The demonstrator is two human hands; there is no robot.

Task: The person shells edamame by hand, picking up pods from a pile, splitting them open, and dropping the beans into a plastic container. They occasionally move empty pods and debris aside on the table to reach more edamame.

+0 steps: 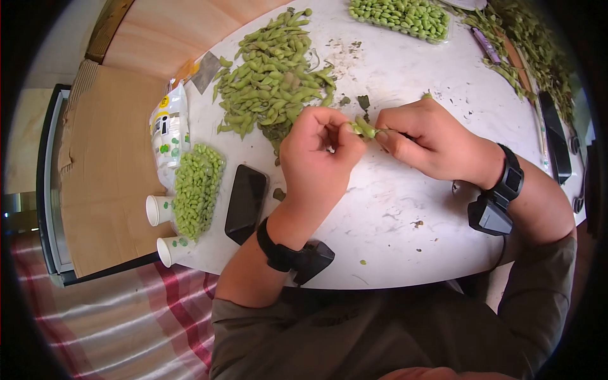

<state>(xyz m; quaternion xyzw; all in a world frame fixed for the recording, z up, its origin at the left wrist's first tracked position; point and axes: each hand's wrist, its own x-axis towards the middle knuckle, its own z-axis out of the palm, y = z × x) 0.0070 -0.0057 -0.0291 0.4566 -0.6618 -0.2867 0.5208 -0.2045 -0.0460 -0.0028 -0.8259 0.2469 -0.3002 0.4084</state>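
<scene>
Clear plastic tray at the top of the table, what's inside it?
The clear plastic tray is packed with small shelled green beans. They cover its floor, so anything beneath them is hidden.

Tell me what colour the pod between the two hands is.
Green; the head view shows the pod between the left hand and the right hand.

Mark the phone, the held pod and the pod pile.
phone (246, 202), head view, middle of screen.
held pod (365, 128), head view, its exposed green middle.
pod pile (272, 79), head view, centre of heap.
</scene>
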